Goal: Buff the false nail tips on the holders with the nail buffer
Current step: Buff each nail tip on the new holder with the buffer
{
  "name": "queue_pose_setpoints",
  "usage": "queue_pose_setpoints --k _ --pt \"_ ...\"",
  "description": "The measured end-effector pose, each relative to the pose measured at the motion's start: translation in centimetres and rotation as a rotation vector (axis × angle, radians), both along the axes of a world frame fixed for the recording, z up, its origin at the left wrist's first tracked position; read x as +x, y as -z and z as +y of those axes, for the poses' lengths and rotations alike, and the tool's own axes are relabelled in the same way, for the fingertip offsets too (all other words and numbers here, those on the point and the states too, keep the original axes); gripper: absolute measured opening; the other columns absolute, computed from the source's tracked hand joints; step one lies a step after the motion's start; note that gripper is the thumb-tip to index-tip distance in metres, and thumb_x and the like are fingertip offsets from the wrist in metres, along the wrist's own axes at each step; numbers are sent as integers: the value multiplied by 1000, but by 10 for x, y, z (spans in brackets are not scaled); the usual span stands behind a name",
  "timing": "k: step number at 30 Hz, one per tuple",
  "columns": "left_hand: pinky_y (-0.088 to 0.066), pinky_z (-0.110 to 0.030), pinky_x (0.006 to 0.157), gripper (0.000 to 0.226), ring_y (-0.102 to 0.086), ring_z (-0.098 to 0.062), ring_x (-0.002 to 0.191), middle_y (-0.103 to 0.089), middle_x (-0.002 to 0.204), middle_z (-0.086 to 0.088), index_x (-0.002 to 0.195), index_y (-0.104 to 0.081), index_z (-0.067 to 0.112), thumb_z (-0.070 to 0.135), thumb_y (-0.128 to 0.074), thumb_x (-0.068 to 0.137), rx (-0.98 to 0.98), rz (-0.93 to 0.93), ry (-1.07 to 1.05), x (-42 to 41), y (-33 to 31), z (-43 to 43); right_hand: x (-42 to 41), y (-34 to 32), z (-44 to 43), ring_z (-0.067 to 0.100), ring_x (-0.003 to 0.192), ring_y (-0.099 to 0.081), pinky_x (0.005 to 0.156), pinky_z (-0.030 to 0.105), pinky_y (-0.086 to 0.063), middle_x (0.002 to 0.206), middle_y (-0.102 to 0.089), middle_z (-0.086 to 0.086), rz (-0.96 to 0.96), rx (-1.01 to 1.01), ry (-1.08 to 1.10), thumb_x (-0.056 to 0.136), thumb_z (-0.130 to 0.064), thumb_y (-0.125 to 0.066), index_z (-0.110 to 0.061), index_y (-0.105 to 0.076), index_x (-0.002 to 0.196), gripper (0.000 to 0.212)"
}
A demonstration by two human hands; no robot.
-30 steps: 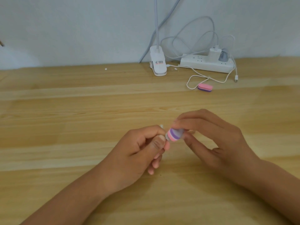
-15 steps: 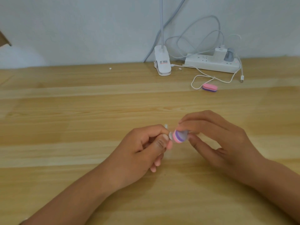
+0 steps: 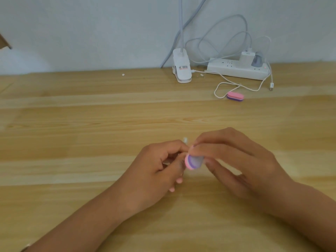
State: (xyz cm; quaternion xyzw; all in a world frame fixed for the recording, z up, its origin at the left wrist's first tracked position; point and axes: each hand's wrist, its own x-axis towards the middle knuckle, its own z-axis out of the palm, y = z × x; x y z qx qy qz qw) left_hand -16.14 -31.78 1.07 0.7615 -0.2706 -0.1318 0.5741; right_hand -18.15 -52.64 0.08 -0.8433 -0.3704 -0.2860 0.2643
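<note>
Left hand: the left hand (image 3: 158,170) sits low at centre over the table, its fingers curled in tight and the thumb pressed across them. They pinch a thin clear nail-tip holder (image 3: 185,140), and only its pale, blurred end pokes up above the index knuckle.
Right hand: the right hand (image 3: 236,164) reaches in from the right, with index finger and thumb pinching a small pink, purple and grey foam nail buffer (image 3: 193,162). The other fingers lie loosely stretched beneath, slightly apart.
Nail buffer: it's up off the table between the two hands, rounded end turned towards the camera, pink edge right against the left thumb and fingertips.
False nail tip: too blurred and too covered by the fingers to make out — I cannot tell whether the nail buffer is touching it.
Table: a light wooden plank table (image 3: 91,124) runs under both forearms.
Spare buffer: a second pink and purple oval buffer block (image 3: 235,96) lies flat, well behind the hands and off to the right, just beside a loop of thin white cable (image 3: 215,91).
Back edge: a white power strip (image 3: 236,70) with a white charger (image 3: 246,58) plugged in sits against the pale wall (image 3: 91,24). Just left of it stands a white clip-on lamp base (image 3: 181,70), its stem running up out of view.
</note>
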Motion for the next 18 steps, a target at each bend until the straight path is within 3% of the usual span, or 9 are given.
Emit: queue_pose_setpoints --k 3,7,11,15,18 --pt "-47 -24 49 21 -58 -5 55 -60 62 6 83 -68 22 14 -54 97 1 12 -2 1 1 0 5 -3 -5 25 97 -65 86 32 -50 109 -66 12 15 10 40 90 5 -62 -2 -71 108 22" --pt "-46 -21 51 21 -59 -2 53 -63 63 3 78 -68 29 20 -54 92 -32 47 16 1 -1 2 -5 2 5 22 97 -63 88 26 -48 112 -65 11 -25 -27 -14 92 4 -61 -8 -72 114 27" --pt "-48 -27 51 17 -63 -8 60 -63 66 1 88 -69 17 20 -53 93 -24 60 21 1 1 1 5 -2 -8 26 97 -65 86 33 -50 109 -66 13 -17 2 51 88 7 -62 -2 -71 109 25" --pt "-48 -27 52 21 -63 -8 61 -65 68 1 88 -71 18 18 -50 93 -33 69 30 0 -1 1 -4 4 0 18 101 -61 89 26 -48 113 -65 9 -37 -6 -22 90 6 -62 -12 -70 115 32" --pt "-49 -29 51 22 -65 -15 63 -64 66 -2 85 -68 14 20 -49 94 -61 92 30 0 -1 -1 2 0 -7 23 99 -64 87 30 -50 111 -66 12 -37 -6 26 88 8 -63 -5 -71 111 28"
